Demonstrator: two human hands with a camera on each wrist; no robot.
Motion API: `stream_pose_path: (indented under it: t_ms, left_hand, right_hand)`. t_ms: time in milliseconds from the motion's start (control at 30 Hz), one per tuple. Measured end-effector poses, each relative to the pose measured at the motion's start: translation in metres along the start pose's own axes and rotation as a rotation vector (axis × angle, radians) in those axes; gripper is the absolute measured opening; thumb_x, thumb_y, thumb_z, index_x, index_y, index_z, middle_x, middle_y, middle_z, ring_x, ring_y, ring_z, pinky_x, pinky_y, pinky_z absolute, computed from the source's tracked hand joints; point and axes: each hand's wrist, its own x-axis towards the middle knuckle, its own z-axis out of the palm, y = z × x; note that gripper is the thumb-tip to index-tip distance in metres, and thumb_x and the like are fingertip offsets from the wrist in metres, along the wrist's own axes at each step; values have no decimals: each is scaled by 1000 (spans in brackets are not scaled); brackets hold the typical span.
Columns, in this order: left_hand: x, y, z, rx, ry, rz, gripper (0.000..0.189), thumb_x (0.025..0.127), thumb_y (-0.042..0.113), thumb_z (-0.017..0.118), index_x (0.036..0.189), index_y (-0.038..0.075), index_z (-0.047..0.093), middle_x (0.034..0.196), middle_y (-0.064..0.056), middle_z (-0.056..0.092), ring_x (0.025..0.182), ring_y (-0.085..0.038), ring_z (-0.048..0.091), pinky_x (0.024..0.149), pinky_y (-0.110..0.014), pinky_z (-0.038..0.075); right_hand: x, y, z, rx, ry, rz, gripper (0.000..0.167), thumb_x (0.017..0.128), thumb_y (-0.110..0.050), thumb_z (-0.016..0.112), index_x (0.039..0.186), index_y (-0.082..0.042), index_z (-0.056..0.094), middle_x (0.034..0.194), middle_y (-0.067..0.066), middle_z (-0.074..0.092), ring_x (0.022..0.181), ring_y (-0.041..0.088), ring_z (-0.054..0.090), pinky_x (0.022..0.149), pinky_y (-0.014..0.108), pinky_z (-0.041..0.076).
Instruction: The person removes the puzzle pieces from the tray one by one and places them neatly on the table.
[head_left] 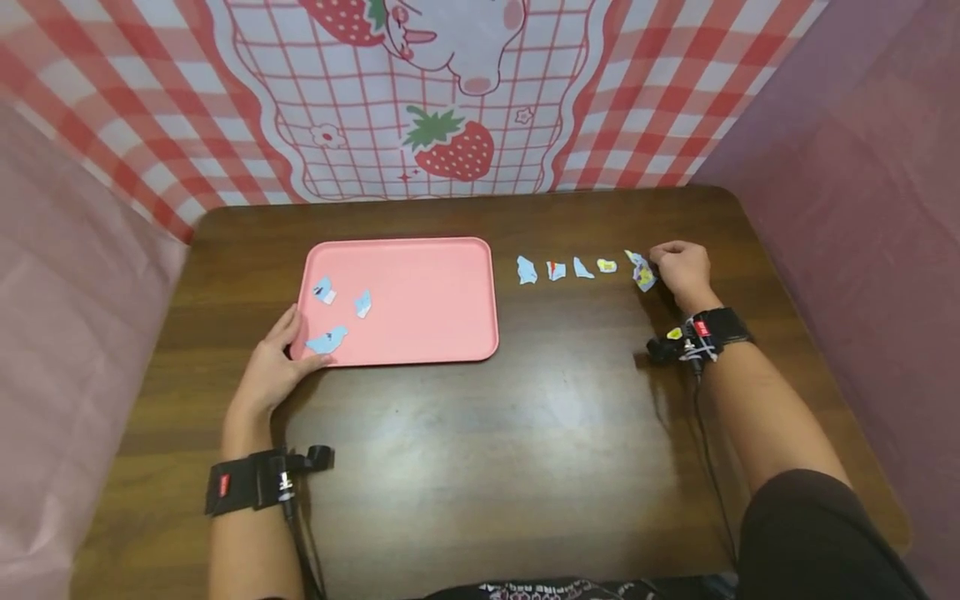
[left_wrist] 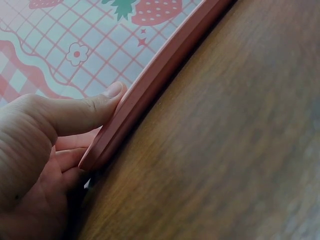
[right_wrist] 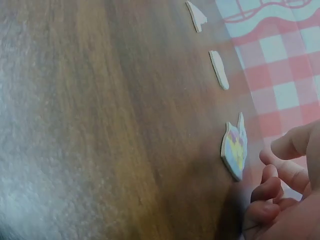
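My left hand (head_left: 272, 367) grips the left end of a pink tray (head_left: 420, 308), the thumb (left_wrist: 92, 110) over its rim and other fingers at the outer side. Three light-blue, irregular flat puzzle pieces lie in the tray; one piece (head_left: 327, 340) is near that thumb. At the right of the table, my right hand (head_left: 684, 271) is beside a blue, yellow and purple puzzle piece (head_left: 642, 272). The right wrist view shows a gap between this piece (right_wrist: 234, 152) and the loosely curled fingers (right_wrist: 267, 187), with nothing seen between them.
Several smaller pieces stretch in a row between tray and right hand, including a blue one (head_left: 527, 270) and a yellow one (head_left: 607, 266). Everything is on a brown wooden table (head_left: 465, 450). A strawberry-patterned cloth (head_left: 450, 142) hangs behind it. Cables trail from both wrist cameras.
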Motion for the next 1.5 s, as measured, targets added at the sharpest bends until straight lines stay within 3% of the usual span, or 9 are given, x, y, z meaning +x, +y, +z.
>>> stream_pose_path:
  t_ms: [133, 233, 433, 600, 800, 1133, 1500]
  left_hand:
    - [0, -1, 1, 5, 2, 2, 95, 85, 25, 83, 155, -4, 26, 166, -17, 16, 151, -42, 15, 118, -59, 17]
    - [0, -1, 2, -3, 1, -3, 95, 85, 25, 84, 155, -4, 27, 167, -16, 17, 151, -41, 15, 118, -59, 17]
    - [1, -1, 2, -8, 12, 1, 95, 83, 24, 85, 155, -3, 28, 166, -16, 18, 151, -41, 17, 118, -58, 17]
    - [3, 0, 1, 6, -1, 5, 97, 84, 28, 84, 156, -2, 26, 167, -14, 17, 151, -40, 17, 118, -59, 18]
    - [5, 0, 1, -12, -6, -15, 95, 86, 26, 83, 156, -1, 25, 168, -11, 16, 152, -38, 15, 118, -58, 18]
    - [2, -1, 0, -23, 13, 3, 93, 84, 20, 84, 154, -5, 28, 167, -14, 19, 151, -39, 17, 119, -57, 18]
    - [1, -1, 1, -28, 1, -12, 95, 84, 21, 84, 155, -5, 27, 167, -14, 17, 151, -38, 16, 119, -56, 17]
  right_hand:
    - [-2, -5, 3, 0, 19, 19, 37, 92, -21, 59, 114, 6, 72, 110, 11, 67, 105, 22, 55, 80, 20, 40]
    - [-4, -12, 7, -19, 35, 20, 37, 93, -24, 58, 113, 3, 73, 113, 13, 66, 102, 19, 55, 78, 19, 40]
    - [-13, -35, 21, 31, 47, -61, 31, 93, -17, 55, 109, 2, 75, 96, 4, 68, 79, 4, 53, 67, 17, 41]
    - [-27, -63, 42, 116, 26, -177, 27, 91, -10, 56, 102, 6, 75, 83, -3, 64, 76, 6, 49, 64, 20, 37]
    - [-46, -94, 68, 185, -50, -288, 25, 88, -7, 57, 99, 7, 75, 71, -9, 57, 67, 6, 48, 60, 20, 37]
    - [-80, -137, 116, 318, -196, -296, 21, 85, -1, 59, 98, 7, 74, 71, -4, 57, 62, 6, 47, 55, 20, 38]
    - [-112, -174, 157, 267, -339, -383, 15, 85, -1, 66, 96, 2, 76, 73, 2, 56, 68, 13, 49, 59, 23, 39]
